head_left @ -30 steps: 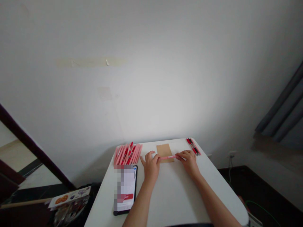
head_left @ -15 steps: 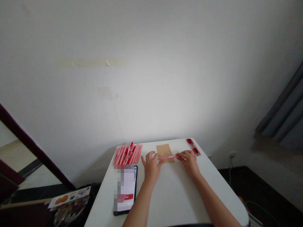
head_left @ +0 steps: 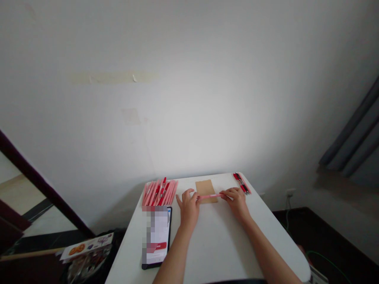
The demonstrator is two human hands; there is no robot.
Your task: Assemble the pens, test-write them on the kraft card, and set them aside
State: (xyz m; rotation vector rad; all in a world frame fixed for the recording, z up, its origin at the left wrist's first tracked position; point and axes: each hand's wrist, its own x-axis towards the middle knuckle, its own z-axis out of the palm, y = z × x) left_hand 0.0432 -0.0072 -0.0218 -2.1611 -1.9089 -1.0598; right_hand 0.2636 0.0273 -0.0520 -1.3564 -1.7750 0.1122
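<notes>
A slim pink pen point(head_left: 211, 196) lies crosswise between my two hands, over a brown paper piece point(head_left: 205, 186). At its left end, the thumb and fingers of my left hand point(head_left: 189, 207) are closed on it. My right hand point(head_left: 236, 201) pinches the other end between thumb and fingertips. To the left lies a pile of pink and red pens point(head_left: 160, 192). A small group of red, black and pink pens point(head_left: 242, 184) rests at the table's far right corner.
A phone point(head_left: 158, 238) with a lit screen, partly blurred out, lies on the white table point(head_left: 219, 248) left of my forearm. Behind the table rises a plain wall point(head_left: 189, 98). An open bag of odds and ends point(head_left: 89, 264) stands on the floor at left.
My left thumb and fingers have drawn closer together at the pen's left end. My right hand and the pen stay almost in place.
</notes>
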